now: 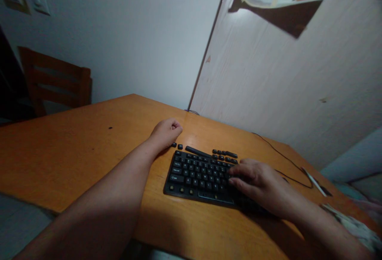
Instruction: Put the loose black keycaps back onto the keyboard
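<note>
A black keyboard [199, 174] lies on the wooden table in front of me. Along its near edge, several key sockets are bare. My right hand [259, 184] reaches over its right part, thumb and forefinger bent down at a key, with a narrow gap between the tips. That key is mostly hidden, as is the keyboard's right end. My left hand [167, 132] rests on the table behind the keyboard's left corner, curled into a fist; whatever may be inside is out of sight. Loose keycaps [221, 158] and a long space bar [198, 151] lie behind the keyboard.
The wooden table [89, 148] meets a wall and a pale panel at the back. A black cable [283, 154] loops on the right, near a thin white strip [314, 182]. Patterned cloth [352, 224] lies by my right forearm. A wooden chair [56, 77] stands at the far left.
</note>
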